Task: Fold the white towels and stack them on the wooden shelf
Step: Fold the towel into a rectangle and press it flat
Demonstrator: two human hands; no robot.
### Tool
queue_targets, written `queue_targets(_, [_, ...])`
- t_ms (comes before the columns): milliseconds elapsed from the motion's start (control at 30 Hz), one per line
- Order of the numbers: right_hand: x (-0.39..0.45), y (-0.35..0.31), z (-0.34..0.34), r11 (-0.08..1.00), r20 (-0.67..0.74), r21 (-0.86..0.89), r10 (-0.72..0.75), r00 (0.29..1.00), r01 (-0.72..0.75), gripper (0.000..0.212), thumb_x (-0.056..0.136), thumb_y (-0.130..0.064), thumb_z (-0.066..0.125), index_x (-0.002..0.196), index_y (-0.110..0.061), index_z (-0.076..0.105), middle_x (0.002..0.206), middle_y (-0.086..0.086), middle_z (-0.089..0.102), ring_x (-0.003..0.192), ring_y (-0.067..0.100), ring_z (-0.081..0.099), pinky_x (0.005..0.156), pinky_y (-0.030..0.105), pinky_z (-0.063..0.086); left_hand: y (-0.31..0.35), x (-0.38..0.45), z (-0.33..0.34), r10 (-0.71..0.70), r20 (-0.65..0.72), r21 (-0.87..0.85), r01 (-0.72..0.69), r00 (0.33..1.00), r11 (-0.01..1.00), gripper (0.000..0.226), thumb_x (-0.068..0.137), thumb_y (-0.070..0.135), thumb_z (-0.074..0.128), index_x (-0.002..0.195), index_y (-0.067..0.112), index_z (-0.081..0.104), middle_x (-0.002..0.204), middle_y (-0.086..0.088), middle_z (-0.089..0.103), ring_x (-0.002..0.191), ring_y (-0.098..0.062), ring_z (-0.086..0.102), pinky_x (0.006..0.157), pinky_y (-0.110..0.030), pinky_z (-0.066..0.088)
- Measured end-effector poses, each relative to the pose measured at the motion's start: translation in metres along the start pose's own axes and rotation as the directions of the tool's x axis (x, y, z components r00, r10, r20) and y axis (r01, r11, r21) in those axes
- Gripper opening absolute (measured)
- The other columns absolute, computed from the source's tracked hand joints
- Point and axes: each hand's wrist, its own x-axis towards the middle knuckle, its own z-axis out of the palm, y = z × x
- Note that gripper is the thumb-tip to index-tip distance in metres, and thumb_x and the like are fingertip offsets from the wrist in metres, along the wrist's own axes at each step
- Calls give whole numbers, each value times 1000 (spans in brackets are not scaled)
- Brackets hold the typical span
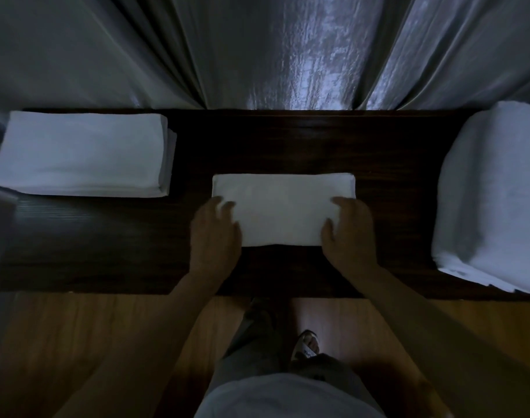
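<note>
A dim scene is viewed from above. A folded white towel (283, 208) is laid flat near the middle of a dark wooden shelf (92, 245). Its near corners are covered by two hands — the left hand (217, 233) with fingers spread and resting on the left corner, the right hand (349, 233) with fingers loosely extended over the right corner. A stack of folded towels (79, 153) is placed at the shelf's left end, well apart. A larger heap of white towels (492, 191) is seen at the right end. Grey curtains (272, 49) are hung behind the shelf.
</note>
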Motion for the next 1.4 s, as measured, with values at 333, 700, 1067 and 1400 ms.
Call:
queue_targets(333, [53, 21, 65, 854, 402, -263, -325, 856, 448, 78, 101, -61, 31, 164, -20, 12, 172, 11, 5, 158, 35, 1, 126, 58, 6, -6, 50, 68, 233, 308, 138, -285, 923, 948, 101, 84, 87, 27, 162, 27, 2, 169, -9, -9, 153, -41, -13, 121, -63, -1])
queue_targets(700, [61, 29, 60, 847, 379, -336, -278, 883, 411, 90, 95, -73, 28, 164, -22, 3, 171, 15, -2, 157, 39, -5, 124, 62, 2, -13, 62, 55, 223, 351, 132, -283, 910, 950, 134, 58, 106, 23, 161, 24, -2, 166, -21, -15, 150, -49, -17, 118, -69, -3])
queue_targets(1067, [76, 26, 74, 796, 368, -213, -472, 801, 567, 72, 103, -60, 31, 164, -25, 17, 171, 10, 12, 158, 36, 7, 125, 59, 6, -3, 67, 63, 355, 361, 109, -417, 863, 902, 130, 63, 104, 25, 162, 23, -1, 168, -16, -6, 152, -45, -11, 115, -73, 1])
queue_targets(1400, [77, 38, 71, 775, 381, -213, -495, 781, 595, 77, 101, -63, 31, 164, -24, 11, 172, 9, 6, 159, 33, 1, 124, 64, 2, -2, 69, 64, 340, 344, 99, -393, 875, 914, 129, 62, 105, 23, 162, 25, 3, 169, -12, -4, 153, -42, -9, 115, -73, 1])
